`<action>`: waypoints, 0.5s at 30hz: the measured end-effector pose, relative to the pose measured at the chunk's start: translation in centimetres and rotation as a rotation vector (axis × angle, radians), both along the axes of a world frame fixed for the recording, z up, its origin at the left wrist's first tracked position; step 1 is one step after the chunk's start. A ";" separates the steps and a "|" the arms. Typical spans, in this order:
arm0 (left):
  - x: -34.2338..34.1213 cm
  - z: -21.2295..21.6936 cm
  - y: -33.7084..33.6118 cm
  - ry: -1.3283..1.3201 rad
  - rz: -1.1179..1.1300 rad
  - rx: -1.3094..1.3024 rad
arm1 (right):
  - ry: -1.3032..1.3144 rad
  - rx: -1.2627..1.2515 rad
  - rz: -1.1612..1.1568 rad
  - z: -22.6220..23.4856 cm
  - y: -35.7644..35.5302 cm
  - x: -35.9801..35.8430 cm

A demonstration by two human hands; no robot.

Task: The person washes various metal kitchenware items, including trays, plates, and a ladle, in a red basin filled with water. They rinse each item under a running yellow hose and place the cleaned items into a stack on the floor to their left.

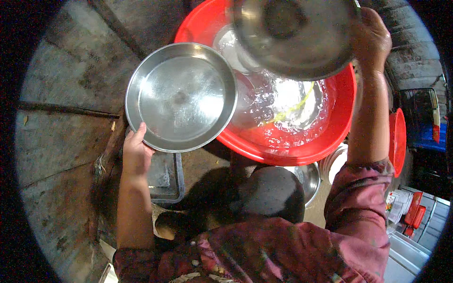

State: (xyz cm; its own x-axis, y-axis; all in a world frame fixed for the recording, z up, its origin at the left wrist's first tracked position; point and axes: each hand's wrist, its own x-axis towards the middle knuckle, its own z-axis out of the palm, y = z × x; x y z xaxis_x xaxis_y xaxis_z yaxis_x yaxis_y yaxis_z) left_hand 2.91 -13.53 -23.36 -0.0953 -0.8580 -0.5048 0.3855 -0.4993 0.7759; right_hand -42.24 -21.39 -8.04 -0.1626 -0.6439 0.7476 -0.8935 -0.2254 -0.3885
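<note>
Left hand (137,154) gripped a shiny pan (181,99), right hand (375,40) a dark pan (306,47), at a red basin (283,157)

In the head view, the left hand was at 9 o'clock, its fingers closed on the rim of the shiny pan. The thumb lay over the edge; the other fingers were mostly hidden beneath. That round, shallow metal pan was at 11 o'clock, its inside facing the camera, overlapping the basin's edge in the picture; whether they touched could not be told.

The right hand was at 2 o'clock, closed on the right edge of the dark pan, its fingers largely out of sight. This pan, somewhat blurred, hung tilted at 1 o'clock above the basin.

The basin spread from 12 to 3 o'clock and held rippling, glaring water (264,111). A yellow strip (302,103) showed in it at 2 o'clock, and a pale round item (230,47) at 12.

A dark-rimmed tray (179,179) lay at 8 o'clock. Just below the basin, a metal bowl (310,181) was at 4 o'clock beside a white stack (334,162). A smaller red vessel (399,141) stood at 3 o'clock, beyond the right forearm.
</note>
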 end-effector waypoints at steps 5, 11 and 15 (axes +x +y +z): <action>-0.2 -1.3 -0.5 0.173 0.039 0.013 | -0.392 0.456 0.023 -8.2 -1.3 5.9; 0.0 -2.6 -0.4 -0.083 -0.022 0.031 | -0.517 0.703 0.081 -15.6 1.7 14.8; 0.0 -1.7 -0.3 -0.217 0.002 0.061 | -0.515 0.706 -0.054 -18.6 1.8 9.5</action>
